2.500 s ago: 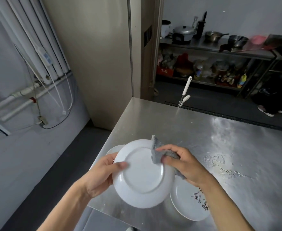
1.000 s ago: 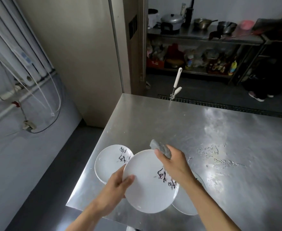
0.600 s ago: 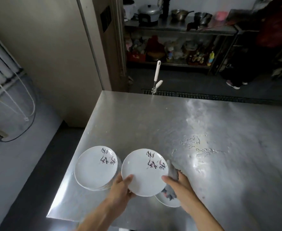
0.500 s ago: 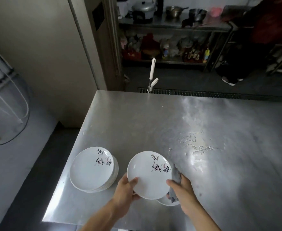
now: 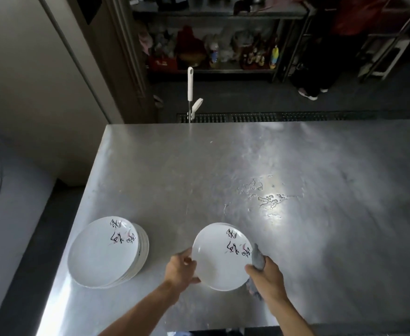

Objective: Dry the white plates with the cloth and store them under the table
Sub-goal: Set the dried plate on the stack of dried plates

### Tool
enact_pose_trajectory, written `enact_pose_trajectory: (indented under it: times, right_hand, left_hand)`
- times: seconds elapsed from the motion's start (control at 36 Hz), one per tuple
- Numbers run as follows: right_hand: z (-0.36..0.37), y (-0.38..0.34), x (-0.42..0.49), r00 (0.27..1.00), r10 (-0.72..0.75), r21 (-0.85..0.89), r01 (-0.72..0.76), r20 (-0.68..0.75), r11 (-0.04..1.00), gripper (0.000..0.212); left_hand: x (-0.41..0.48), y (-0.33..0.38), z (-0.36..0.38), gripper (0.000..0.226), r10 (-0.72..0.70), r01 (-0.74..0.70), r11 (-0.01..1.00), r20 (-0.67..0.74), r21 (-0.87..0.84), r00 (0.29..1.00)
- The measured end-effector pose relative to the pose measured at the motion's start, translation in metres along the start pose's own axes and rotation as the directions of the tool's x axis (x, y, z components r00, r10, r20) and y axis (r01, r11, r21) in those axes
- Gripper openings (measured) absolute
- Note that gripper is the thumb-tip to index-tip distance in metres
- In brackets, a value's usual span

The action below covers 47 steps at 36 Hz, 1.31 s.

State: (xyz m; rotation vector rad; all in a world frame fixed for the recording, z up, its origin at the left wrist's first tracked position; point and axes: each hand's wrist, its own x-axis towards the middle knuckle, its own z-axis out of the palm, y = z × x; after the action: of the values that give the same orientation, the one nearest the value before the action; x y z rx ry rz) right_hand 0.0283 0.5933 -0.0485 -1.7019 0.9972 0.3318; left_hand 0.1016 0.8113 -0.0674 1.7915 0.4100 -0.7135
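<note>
A white plate [image 5: 219,260] with black script and a pink mark faces up over the near part of the steel table [image 5: 223,170]. My left hand [image 5: 181,269] grips its left rim. My right hand [image 5: 267,278] holds its right rim together with a grey cloth [image 5: 257,259] bunched in the fingers. Whether the plate rests on another plate beneath it is hidden. A stack of several matching white plates [image 5: 107,251] stands near the table's left edge, apart from both hands.
Water droplets [image 5: 269,197] lie on the table to the right of centre. A white-handled tool [image 5: 190,90] stands behind the far edge by a floor drain. Cluttered metal shelves [image 5: 213,52] and a person's feet [image 5: 308,94] are beyond.
The plate was turned from underside to face up and lowered toward the table. My right hand with the cloth moved from the plate's top to its right rim. The view tilted downward.
</note>
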Motion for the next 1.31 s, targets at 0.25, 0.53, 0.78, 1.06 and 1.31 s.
enact_pose_trajectory:
  times: [0.25, 0.53, 0.78, 1.06, 1.31]
  right_hand:
    - [0.0, -0.014, 0.008, 0.938, -0.286, -0.284, 0.226, -0.193, 0.932, 0.035]
    - [0.081, -0.083, -0.013, 0.584, -0.771, -0.403, 0.788, 0.253, 0.465, 0.04]
    - [0.186, -0.133, -0.063, 0.296, -0.832, -0.362, 0.924, 0.469, 0.125, 0.037]
    - [0.24, -0.118, -0.067, 0.506, -0.597, -0.51, 0.841, 0.623, 0.181, 0.03]
    - [0.25, -0.111, -0.064, 0.578, -0.534, -0.457, 0.816, 0.618, 0.354, 0.034]
  left_hand:
    - [-0.003, 0.009, -0.016, 0.034, 0.006, -0.007, 1.0, -0.048, -0.024, 0.999]
    - [-0.025, 0.038, -0.118, 0.023, 0.251, -0.222, 0.966, -0.293, 0.129, 0.923]
    - [-0.068, -0.017, -0.217, 0.053, 0.104, 0.009, 0.986, -0.656, 0.166, 0.748]
    - [-0.071, -0.044, -0.23, 0.045, -0.111, -0.004, 0.973, -0.481, -0.232, 0.87]
    - [-0.063, -0.05, -0.247, 0.021, -0.245, 0.017, 0.822, -0.325, -0.57, 0.913]
